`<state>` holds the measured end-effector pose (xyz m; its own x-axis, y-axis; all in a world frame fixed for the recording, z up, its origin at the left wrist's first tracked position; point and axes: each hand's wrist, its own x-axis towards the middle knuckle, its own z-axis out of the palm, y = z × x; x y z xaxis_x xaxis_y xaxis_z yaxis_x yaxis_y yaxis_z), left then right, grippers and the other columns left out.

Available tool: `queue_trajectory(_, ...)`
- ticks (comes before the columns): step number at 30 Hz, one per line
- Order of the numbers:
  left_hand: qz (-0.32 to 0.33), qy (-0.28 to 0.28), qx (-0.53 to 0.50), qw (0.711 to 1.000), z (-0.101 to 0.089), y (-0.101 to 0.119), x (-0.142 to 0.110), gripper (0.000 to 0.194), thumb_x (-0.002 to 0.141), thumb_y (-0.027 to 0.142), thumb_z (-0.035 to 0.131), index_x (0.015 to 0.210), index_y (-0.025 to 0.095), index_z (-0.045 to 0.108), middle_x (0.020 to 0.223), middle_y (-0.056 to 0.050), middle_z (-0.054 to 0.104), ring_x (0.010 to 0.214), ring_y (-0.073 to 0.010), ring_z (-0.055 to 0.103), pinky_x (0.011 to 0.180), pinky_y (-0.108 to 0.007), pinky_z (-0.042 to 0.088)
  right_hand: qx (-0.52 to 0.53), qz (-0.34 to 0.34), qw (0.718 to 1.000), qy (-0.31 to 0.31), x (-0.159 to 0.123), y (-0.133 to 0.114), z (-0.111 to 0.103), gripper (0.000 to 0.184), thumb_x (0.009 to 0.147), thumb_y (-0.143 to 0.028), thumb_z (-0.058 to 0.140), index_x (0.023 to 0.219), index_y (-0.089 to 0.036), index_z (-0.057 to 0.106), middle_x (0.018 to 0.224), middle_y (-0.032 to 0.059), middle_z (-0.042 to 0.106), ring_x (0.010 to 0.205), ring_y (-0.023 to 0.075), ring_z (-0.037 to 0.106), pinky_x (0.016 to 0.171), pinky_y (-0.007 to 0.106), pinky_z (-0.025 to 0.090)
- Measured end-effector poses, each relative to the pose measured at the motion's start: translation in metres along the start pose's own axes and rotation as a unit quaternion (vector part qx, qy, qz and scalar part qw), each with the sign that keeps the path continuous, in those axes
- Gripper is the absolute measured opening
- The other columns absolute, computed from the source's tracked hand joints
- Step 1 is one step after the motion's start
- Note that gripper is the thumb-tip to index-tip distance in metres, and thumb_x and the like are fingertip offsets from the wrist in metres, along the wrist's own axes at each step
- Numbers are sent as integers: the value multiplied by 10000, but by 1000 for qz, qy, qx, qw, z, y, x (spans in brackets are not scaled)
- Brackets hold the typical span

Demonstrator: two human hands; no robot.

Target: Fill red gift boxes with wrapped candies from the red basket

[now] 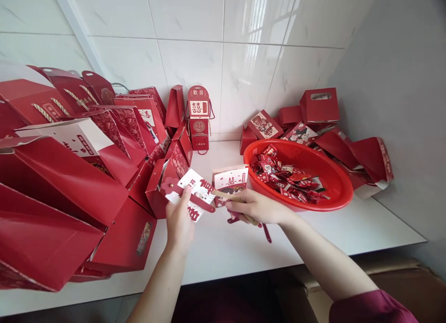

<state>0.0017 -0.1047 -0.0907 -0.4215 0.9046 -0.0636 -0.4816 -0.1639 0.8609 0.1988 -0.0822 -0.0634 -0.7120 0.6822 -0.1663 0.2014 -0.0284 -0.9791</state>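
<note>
My left hand [180, 218] is closed on a small white box [199, 186] printed with red characters. A dark red strap with a flower-shaped end [170, 185] lies across its face under my thumb. My right hand [256, 207] is closed around several straps; a tan strip [223, 194] points from its fingers to the edge of the white box, and a dark red strap [267, 233] hangs below. Whether the strip touches the box I cannot tell. Just behind my right hand stands another white and red box [230, 178], partly hidden by it.
Many red gift boxes and bags [80, 174] crowd the left of the white table [223, 248]. A red plastic basket [339, 193] of wrapped sweets [284, 176] stands at right, with more red boxes [318, 107] behind. Small boxes [199, 111] stand by the tiled wall.
</note>
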Motion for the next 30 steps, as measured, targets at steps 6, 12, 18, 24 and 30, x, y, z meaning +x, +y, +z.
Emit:
queue_trajectory(6, -96, -128, -4, 987, 1, -8, -7, 460, 733, 302, 788, 1153, 179, 647, 1078, -88, 722, 965, -247, 695, 853, -340, 551, 129, -53, 990, 2, -4, -30, -3, 405, 937, -521, 480, 740, -168, 501, 447, -59, 478, 322, 59, 335, 323, 199, 212)
queue_trajectory(12, -235, -189, 20, 953, 3, -17, -21, 240, 777, 283, 738, 971, 152, 690, 900, -66, 740, 818, -213, 708, 724, -283, 556, -15, -33, 997, 61, 38, -37, 5, 384, 940, -484, 503, 728, -164, 494, 509, -57, 475, 402, 59, 407, 384, 192, 304)
queue_trajectory(18, -294, -231, 45, 926, -4, -13, -21, 227, 792, 310, 727, 955, 158, 682, 838, -56, 726, 791, -212, 698, 698, -285, 542, -37, -69, 995, 56, 54, -25, 0, 405, 951, -509, 477, 741, -164, 491, 512, -53, 495, 415, 60, 425, 405, 187, 328)
queue_trajectory(24, -319, -319, 73, 889, -8, -10, -19, 227, 782, 278, 742, 966, 165, 672, 836, -42, 707, 751, -177, 679, 667, -265, 535, 5, -100, 995, -19, 57, -21, 4, 432, 943, -535, 478, 725, -163, 493, 542, -27, 564, 421, 66, 485, 419, 182, 380)
queue_trajectory(30, -328, -274, 128, 895, -7, -9, -25, 246, 760, 301, 745, 936, 155, 655, 711, -24, 670, 582, -145, 631, 504, -224, 468, 17, -189, 955, 230, 55, -30, -4, 424, 934, -548, 471, 739, -172, 498, 561, -29, 549, 420, 57, 458, 414, 174, 359)
